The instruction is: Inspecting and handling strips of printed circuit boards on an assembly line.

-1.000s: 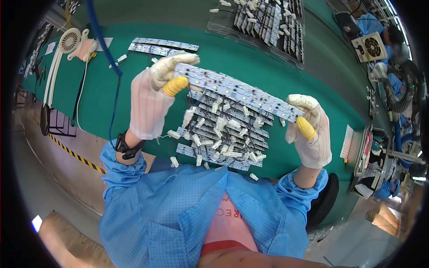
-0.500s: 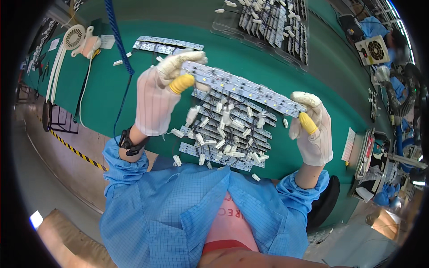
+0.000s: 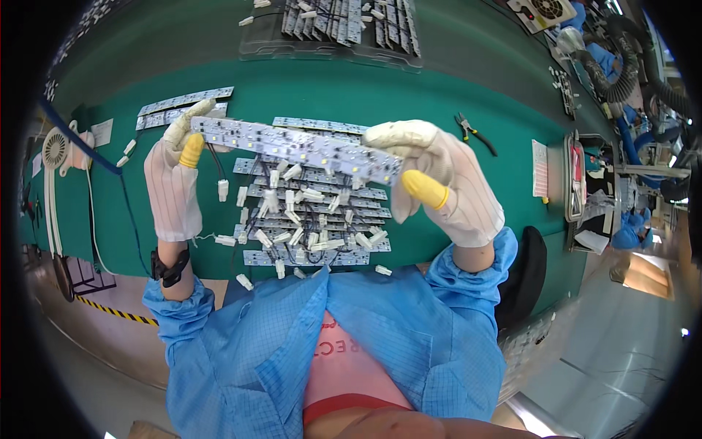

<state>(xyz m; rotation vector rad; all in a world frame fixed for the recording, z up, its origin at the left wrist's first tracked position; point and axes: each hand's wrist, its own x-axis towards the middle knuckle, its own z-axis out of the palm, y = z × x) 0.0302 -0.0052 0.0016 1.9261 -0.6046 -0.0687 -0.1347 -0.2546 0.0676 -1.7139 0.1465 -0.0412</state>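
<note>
Between my two gloved hands an LED circuit board strip [image 3: 292,148] is held up, slightly lower at its right end. My left hand [image 3: 175,164] pinches the left end, a yellow cot on its thumb. At the right end my right hand [image 3: 439,179] grips it, its thumb also in yellow. A dark lead with a white connector [image 3: 223,190] hangs below the strip near its left end. Beneath lies a stack of similar strips [image 3: 307,257] on the green table, with several white plugs and dark wires tangled over it. The held strip hides part of this stack.
More strips [image 3: 186,98] lie at the back left. A clear tray [image 3: 329,51] full of boards stands at the far side. Pliers [image 3: 474,134] rest on the green mat [image 3: 482,95] to the right. A small fan [image 3: 57,148] and a blue cable [image 3: 80,141] are at left.
The view has swung to the right, so the table things appear farther left and the pliers show. The strip is still in both hands and tilts less.
</note>
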